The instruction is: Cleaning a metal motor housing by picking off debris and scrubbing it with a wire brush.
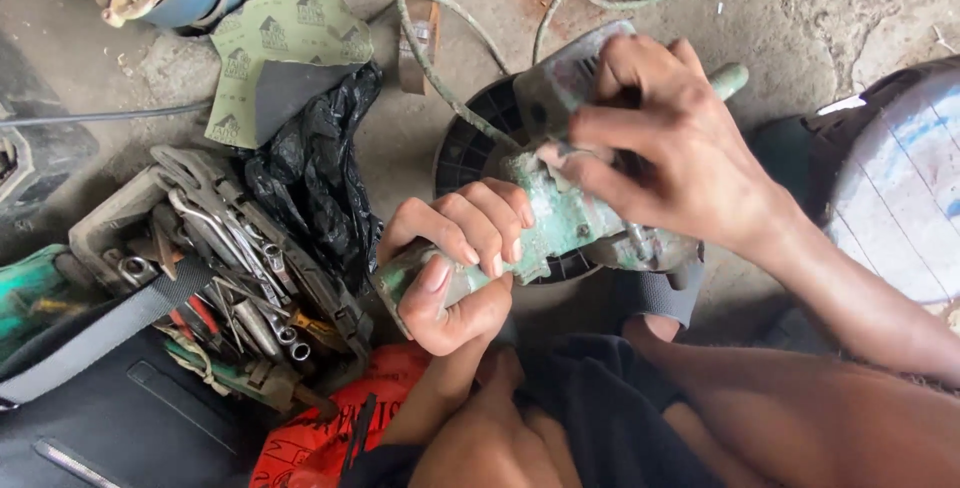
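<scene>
A worn green angle grinder [560, 210] lies tilted across the middle of the head view, above a black ribbed disc-shaped part [470, 143]. My left hand [455, 263] is wrapped around the grinder's handle end at the lower left. My right hand [660, 143] grips its head from above, fingers spread over the grey casing, hiding much of it. A pale green cord [440, 68] runs off from the grinder toward the top of the view.
A tray of wrenches and sockets [235, 268] sits at the left, with a black strap [105, 333] across it. A black plastic bag [315, 163], folded green sandpaper [280, 53] and an orange bag [330, 428] lie nearby. A blue-and-white round object [905, 178] stands at the right.
</scene>
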